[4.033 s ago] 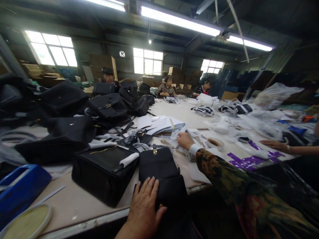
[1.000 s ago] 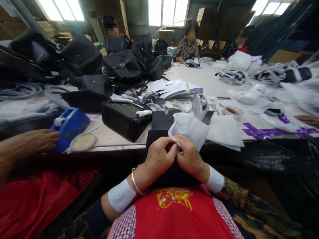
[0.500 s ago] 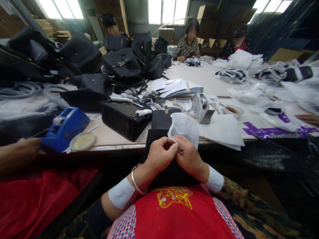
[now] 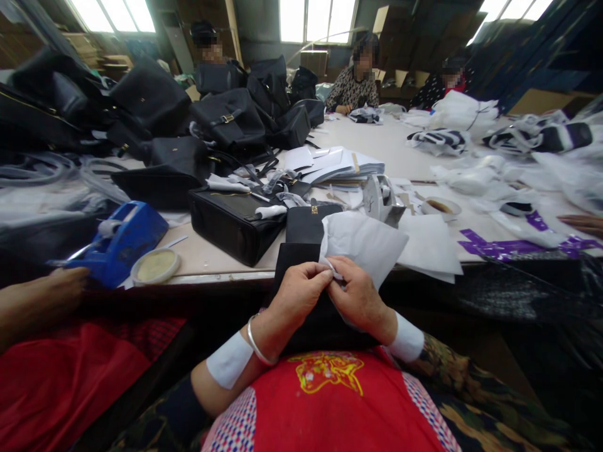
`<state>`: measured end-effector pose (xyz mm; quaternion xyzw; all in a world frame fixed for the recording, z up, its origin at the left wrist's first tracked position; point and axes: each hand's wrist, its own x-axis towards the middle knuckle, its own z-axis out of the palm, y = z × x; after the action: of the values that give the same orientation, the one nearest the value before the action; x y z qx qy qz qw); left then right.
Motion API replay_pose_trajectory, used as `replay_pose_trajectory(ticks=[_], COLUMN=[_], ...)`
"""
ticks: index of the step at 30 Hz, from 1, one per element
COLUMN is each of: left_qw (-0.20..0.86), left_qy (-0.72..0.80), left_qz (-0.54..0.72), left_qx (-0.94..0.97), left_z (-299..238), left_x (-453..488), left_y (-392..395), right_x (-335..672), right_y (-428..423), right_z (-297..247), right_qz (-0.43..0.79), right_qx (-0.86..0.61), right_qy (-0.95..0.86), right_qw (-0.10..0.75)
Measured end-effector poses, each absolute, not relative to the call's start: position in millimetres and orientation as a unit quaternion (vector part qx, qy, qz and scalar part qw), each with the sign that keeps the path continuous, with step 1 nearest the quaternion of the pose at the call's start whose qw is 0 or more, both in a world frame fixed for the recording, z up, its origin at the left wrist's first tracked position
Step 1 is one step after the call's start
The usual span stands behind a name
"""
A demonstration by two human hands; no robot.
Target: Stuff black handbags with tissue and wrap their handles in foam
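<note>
My left hand (image 4: 304, 290) and my right hand (image 4: 355, 292) meet over my lap, fingers pinched together on the edge of a sheet of white tissue paper (image 4: 365, 242). The sheet fans out beyond the right hand toward the table. Under both hands is a black leather bag (image 4: 294, 258), leaning from my lap against the table edge; its flap with a gold-coloured fitting lies on the tabletop. My hands and the paper hide much of the bag. What the fingertips fold round, if anything, cannot be made out.
A black handbag (image 4: 238, 220) stands left of the paper, before a heap of black bags (image 4: 230, 122). A grey tape dispenser (image 4: 384, 201), white sheets (image 4: 431, 242) and a blue tape dispenser (image 4: 125, 242) lie about. At left is a co-worker's hand (image 4: 51, 292). Other people sit across the table.
The tissue paper has spread wider to the right over the table edge. My hands stay nearly in place, fingertips slightly shifted. The co-worker's hand at left has moved a little right.
</note>
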<state>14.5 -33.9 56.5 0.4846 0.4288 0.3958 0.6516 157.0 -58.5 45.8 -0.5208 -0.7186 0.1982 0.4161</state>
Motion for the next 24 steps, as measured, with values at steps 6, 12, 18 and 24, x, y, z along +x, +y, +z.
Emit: replay_pose_trajectory(ticks=[6,12,18,24], left_qw=[0.657,0.638,0.644,0.655], left_qy=[0.431,0.442,0.437,0.433], left_qz=[0.386,0.387,0.416,0.422], left_qx=[0.483,0.498,0.47,0.454], left_z=[56,53,49,48], left_x=[12,11,12,12], left_y=[-34,-34,-33,-33], right_x=[160,163,164,169], right_y=[-60,-61,-63,-64], right_z=[47,46,46,48], right_qz=[0.248,0.312,0.339,0.424], right_qx=[-0.525,-0.509,-0.484,-0.469], right_qy=[-0.694,-0.673,-0.667,-0.633], right_qw=[0.427,0.437,0.455,0.447])
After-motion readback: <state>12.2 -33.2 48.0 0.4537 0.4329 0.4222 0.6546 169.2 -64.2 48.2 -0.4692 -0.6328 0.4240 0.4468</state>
